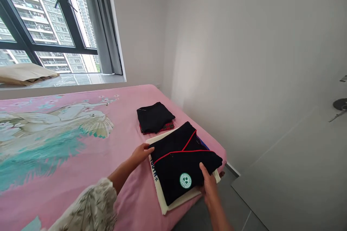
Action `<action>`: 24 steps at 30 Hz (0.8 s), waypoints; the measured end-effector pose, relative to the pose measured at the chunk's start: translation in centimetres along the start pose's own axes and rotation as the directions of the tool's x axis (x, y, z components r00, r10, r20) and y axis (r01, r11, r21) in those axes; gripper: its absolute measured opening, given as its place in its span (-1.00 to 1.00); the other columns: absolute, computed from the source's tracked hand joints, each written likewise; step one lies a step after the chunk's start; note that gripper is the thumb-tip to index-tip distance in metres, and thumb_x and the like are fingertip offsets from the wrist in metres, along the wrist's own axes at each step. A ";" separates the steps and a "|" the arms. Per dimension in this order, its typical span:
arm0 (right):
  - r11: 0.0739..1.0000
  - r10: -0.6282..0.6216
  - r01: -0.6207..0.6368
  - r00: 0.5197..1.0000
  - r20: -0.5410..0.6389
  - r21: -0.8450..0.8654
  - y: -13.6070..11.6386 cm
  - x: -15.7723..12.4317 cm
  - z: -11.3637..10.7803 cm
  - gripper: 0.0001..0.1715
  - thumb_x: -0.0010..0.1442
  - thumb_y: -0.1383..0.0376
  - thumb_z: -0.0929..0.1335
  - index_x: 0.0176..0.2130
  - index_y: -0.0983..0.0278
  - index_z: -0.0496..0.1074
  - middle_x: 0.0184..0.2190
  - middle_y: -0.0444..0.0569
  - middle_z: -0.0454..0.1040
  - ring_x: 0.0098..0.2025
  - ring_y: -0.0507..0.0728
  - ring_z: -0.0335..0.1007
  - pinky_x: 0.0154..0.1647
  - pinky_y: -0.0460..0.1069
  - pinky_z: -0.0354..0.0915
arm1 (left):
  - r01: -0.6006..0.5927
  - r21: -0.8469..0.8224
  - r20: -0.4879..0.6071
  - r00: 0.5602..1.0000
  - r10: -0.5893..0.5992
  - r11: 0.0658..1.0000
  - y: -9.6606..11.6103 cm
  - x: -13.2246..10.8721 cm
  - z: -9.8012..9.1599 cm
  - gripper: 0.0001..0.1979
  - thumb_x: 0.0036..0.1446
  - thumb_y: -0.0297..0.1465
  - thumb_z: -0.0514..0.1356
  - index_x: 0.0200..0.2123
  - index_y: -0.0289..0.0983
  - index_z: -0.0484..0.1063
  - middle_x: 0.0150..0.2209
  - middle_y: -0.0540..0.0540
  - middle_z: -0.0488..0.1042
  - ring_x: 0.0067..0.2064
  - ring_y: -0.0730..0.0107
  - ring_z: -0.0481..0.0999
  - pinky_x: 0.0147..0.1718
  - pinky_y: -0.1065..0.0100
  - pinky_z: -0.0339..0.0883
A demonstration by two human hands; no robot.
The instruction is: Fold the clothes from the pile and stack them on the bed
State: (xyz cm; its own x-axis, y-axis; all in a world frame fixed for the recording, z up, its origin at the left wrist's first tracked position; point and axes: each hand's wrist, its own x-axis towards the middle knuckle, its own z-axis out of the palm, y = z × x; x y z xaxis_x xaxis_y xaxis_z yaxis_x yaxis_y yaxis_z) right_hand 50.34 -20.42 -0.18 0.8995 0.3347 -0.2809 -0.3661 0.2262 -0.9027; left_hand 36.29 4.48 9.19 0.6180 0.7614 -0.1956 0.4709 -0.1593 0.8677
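A folded black garment (173, 166) with red piping and a round green-and-white badge lies on top of a cream folded cloth (162, 202) with dark lettering, near the bed's corner. My left hand (141, 152) grips the black garment's left edge, thumb on top. At the lower right edge, my right hand (209, 184) has its thumb on the black cloth and its fingers under the stack, mostly hidden. A bit of blue cloth (202, 143) peeks out at the stack's far right side. What else is between the layers is hidden.
Beyond the stack, a folded black cloth (154, 117) rests on a red plaid one (168, 126). The pink bedsheet (127, 115) has a bird print. A pale wall (230, 79) stands right of the bed, and a beige cushion-like item (24, 73) lies on the windowsill.
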 end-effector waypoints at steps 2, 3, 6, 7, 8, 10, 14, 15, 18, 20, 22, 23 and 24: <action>0.996 0.088 -0.089 0.996 -0.034 -0.017 -0.4 -0.5 -0.2 -0.04 -0.11 0.02 0.49 0.21 0.13 0.15 -0.09 -0.03 0.51 -0.14 0.21 0.49 -0.15 0.06 0.43 | 0.049 -0.011 -0.005 0.999 -0.049 0.999 -2.6 -1.0 -0.1 -0.59 -0.19 -0.06 0.27 -0.39 -0.28 0.47 -0.40 -0.09 0.52 -0.24 0.18 0.49 -0.32 0.33 0.28; 0.992 0.121 -0.122 0.992 -0.037 -0.022 -0.7 -0.8 -0.2 -0.03 -0.10 0.01 0.48 0.21 0.09 0.14 -0.06 -0.04 0.50 -0.16 0.20 0.49 -0.18 0.07 0.44 | 0.073 -0.019 -0.001 0.997 -0.073 0.997 -3.4 -1.5 -0.1 -0.57 -0.18 -0.02 0.26 -0.42 -0.28 0.45 -0.43 -0.08 0.51 -0.30 0.22 0.48 -0.39 0.35 0.26; 0.988 0.152 -0.152 0.988 -0.015 0.009 -1.1 -1.3 0.2 -0.05 -0.09 0.02 0.48 0.22 -0.01 0.11 -0.02 -0.09 0.47 -0.22 0.18 0.50 -0.23 0.08 0.44 | 0.144 -0.080 0.083 0.987 -0.137 0.986 -4.0 -2.2 0.3 -0.52 -0.17 0.05 0.22 -0.45 -0.29 0.42 -0.47 -0.07 0.48 -0.49 0.37 0.40 -0.59 0.41 0.12; 0.988 0.152 -0.152 0.988 -0.010 0.027 -1.1 -1.3 0.3 -0.05 -0.10 0.05 0.49 0.21 -0.03 0.11 -0.01 -0.10 0.47 -0.22 0.17 0.50 -0.22 0.08 0.44 | 0.167 -0.111 0.129 0.980 -0.152 0.980 -3.8 -2.2 0.6 -0.51 -0.17 0.05 0.23 -0.45 -0.30 0.41 -0.46 -0.08 0.48 -0.53 0.40 0.39 -0.63 0.42 0.09; 0.987 0.151 -0.151 0.988 -0.009 0.047 -1.1 -1.2 0.5 -0.05 -0.11 0.07 0.50 0.20 -0.03 0.12 -0.01 -0.11 0.47 -0.21 0.17 0.50 -0.21 0.08 0.44 | 0.190 -0.144 0.174 0.971 -0.164 0.971 -3.5 -2.1 1.0 -0.51 -0.18 0.04 0.24 -0.44 -0.31 0.41 -0.46 -0.10 0.49 -0.54 0.41 0.39 -0.64 0.43 0.09; 0.987 0.141 -0.139 0.990 -0.014 0.083 -0.9 -1.0 1.1 -0.04 -0.14 0.12 0.52 0.20 0.00 0.15 -0.02 -0.10 0.47 -0.15 0.18 0.48 -0.17 0.08 0.43 | 0.226 -0.208 0.224 0.958 -0.178 0.952 -2.8 -1.5 1.9 -0.54 -0.21 -0.04 0.30 -0.44 -0.33 0.39 -0.49 -0.10 0.48 -0.53 0.40 0.41 -0.61 0.42 0.18; 0.989 -0.023 0.034 0.997 -0.075 0.146 -0.4 -1.0 2.0 -0.05 -0.16 0.17 0.52 0.18 0.09 0.19 0.03 -0.09 0.44 0.01 0.17 0.39 -0.04 0.04 0.39 | 0.211 -0.335 0.140 0.975 -0.173 0.918 -1.8 -0.1 3.1 -0.62 -0.19 -0.23 0.33 -0.31 -0.29 0.34 -0.49 0.00 0.44 -0.50 0.47 0.42 -0.50 0.43 0.28; 0.988 -0.040 0.050 0.996 -0.076 0.144 -0.2 -1.2 2.1 -0.05 -0.16 0.17 0.52 0.19 0.09 0.18 0.05 -0.09 0.42 0.02 0.17 0.38 -0.04 0.04 0.39 | 0.209 -0.357 0.115 0.977 -0.179 0.910 -1.7 0.1 3.2 -0.62 -0.16 -0.24 0.32 -0.28 -0.28 0.32 -0.49 0.02 0.43 -0.50 0.49 0.41 -0.50 0.43 0.28; 0.994 0.068 -0.064 0.997 -0.038 0.085 0.5 -1.8 2.0 -0.02 -0.15 0.12 0.51 0.20 0.05 0.15 0.09 -0.07 0.38 -0.02 0.20 0.41 -0.12 0.08 0.44 | 0.248 -0.396 0.099 0.969 -0.227 0.884 -2.2 -0.1 3.1 -0.60 -0.11 -0.19 0.30 -0.26 -0.30 0.31 -0.52 0.03 0.40 -0.54 0.51 0.38 -0.50 0.41 0.29; 0.989 0.134 -0.133 0.991 -0.020 0.061 0.8 -1.9 1.7 -0.01 -0.16 0.10 0.52 0.20 0.05 0.14 0.09 -0.04 0.38 -0.05 0.22 0.43 -0.18 0.10 0.46 | 0.271 -0.415 0.131 0.963 -0.237 0.869 -2.6 -0.9 3.0 -0.55 -0.10 -0.11 0.28 -0.24 -0.31 0.32 -0.51 0.01 0.41 -0.54 0.50 0.39 -0.48 0.39 0.31; 0.987 0.145 -0.144 0.989 -0.016 0.071 0.8 -1.9 1.6 -0.01 -0.17 0.11 0.52 0.20 0.08 0.16 0.08 -0.02 0.39 -0.06 0.23 0.44 -0.20 0.11 0.46 | 0.282 -0.434 0.172 0.958 -0.228 0.856 -3.0 -2.2 3.1 -0.47 -0.10 -0.04 0.26 -0.16 -0.29 0.31 -0.46 -0.01 0.44 -0.51 0.48 0.42 -0.46 0.37 0.35; 0.986 0.146 -0.144 0.989 -0.016 0.079 0.8 -1.9 1.5 -0.01 -0.18 0.12 0.52 0.19 0.08 0.17 0.08 -0.01 0.39 -0.06 0.24 0.44 -0.21 0.11 0.46 | 0.290 -0.437 0.190 0.955 -0.228 0.851 -3.1 -3.0 3.2 -0.42 -0.11 -0.03 0.27 -0.11 -0.28 0.28 -0.44 -0.02 0.45 -0.51 0.46 0.42 -0.47 0.35 0.37; 0.986 0.146 -0.144 0.989 -0.021 0.086 0.7 -1.9 1.6 -0.01 -0.20 0.13 0.53 0.18 0.09 0.18 0.08 0.00 0.39 -0.06 0.24 0.44 -0.22 0.11 0.46 | 0.300 -0.438 0.203 0.951 -0.232 0.847 -3.2 -3.8 3.5 -0.36 -0.14 -0.04 0.29 -0.06 -0.27 0.25 -0.42 -0.02 0.46 -0.51 0.45 0.43 -0.49 0.34 0.37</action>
State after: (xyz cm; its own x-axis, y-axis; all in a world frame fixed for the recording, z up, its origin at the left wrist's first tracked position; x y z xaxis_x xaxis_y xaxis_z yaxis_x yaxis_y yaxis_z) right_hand 48.04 -19.44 0.25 0.8413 0.3447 -0.4164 -0.5107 0.2540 -0.8214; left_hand 34.63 -0.06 5.59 0.6067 0.6334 -0.4803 0.3085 0.3692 0.8766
